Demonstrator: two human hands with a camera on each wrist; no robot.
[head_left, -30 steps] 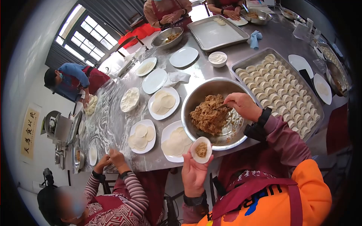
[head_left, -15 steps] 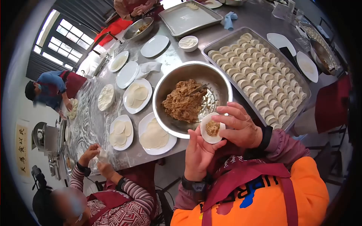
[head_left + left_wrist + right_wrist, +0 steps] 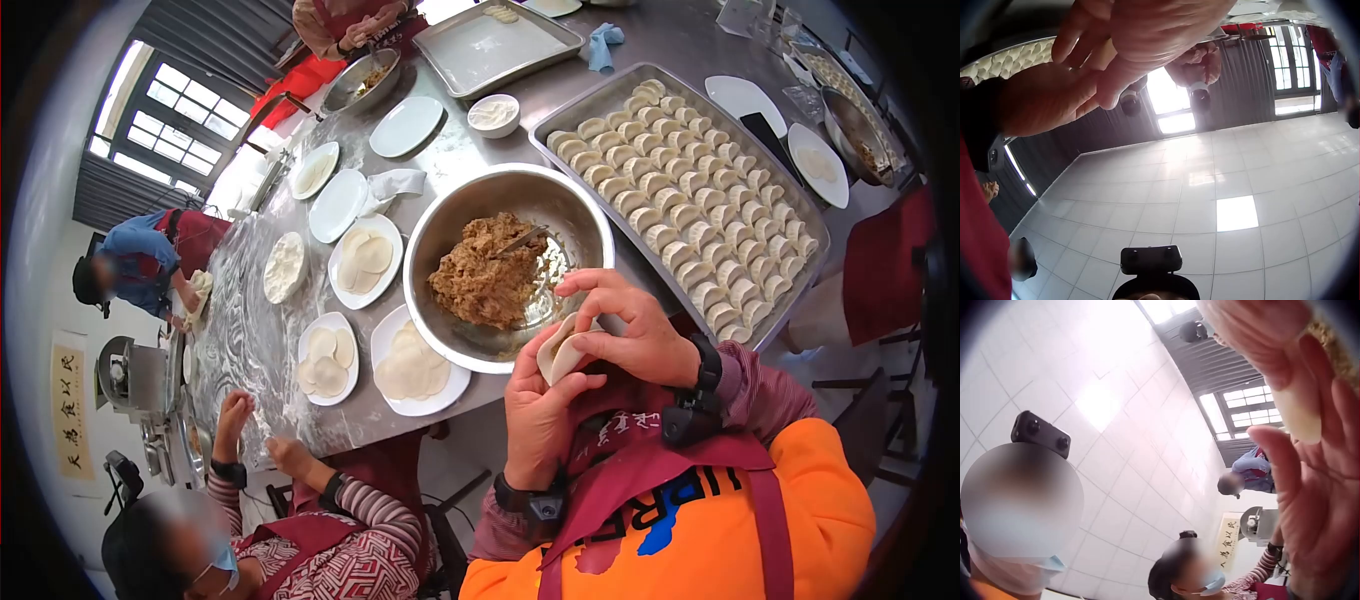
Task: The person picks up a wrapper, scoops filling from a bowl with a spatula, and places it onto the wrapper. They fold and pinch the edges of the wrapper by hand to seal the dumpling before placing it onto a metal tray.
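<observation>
A round dough wrapper [image 3: 562, 358], partly folded up, is between both hands just past the near rim of the steel bowl. The left hand [image 3: 540, 410] cradles it from below with fingers and thumb round it. From the right, the right hand [image 3: 640, 335] pinches its edge. Brown filling shows only as a sliver inside the fold. The bowl [image 3: 590, 200] holds a mound of brown filling [image 3: 490, 270] with a utensil stuck in it. In the right wrist view the pale wrapper [image 3: 1299, 412] shows between the hands.
Right of the bowl, a metal tray [image 3: 815, 262] carries rows of folded dumplings. Plates of round wrappers [image 3: 410, 365] stand to the left. A white bowl of flour [image 3: 494, 115] and an emptier tray [image 3: 500, 50] lie behind. Another person works at lower left.
The right hand left the utensil in the filling and came to the wrapper. Since then the flat, open wrapper has been folded upward between both hands.
</observation>
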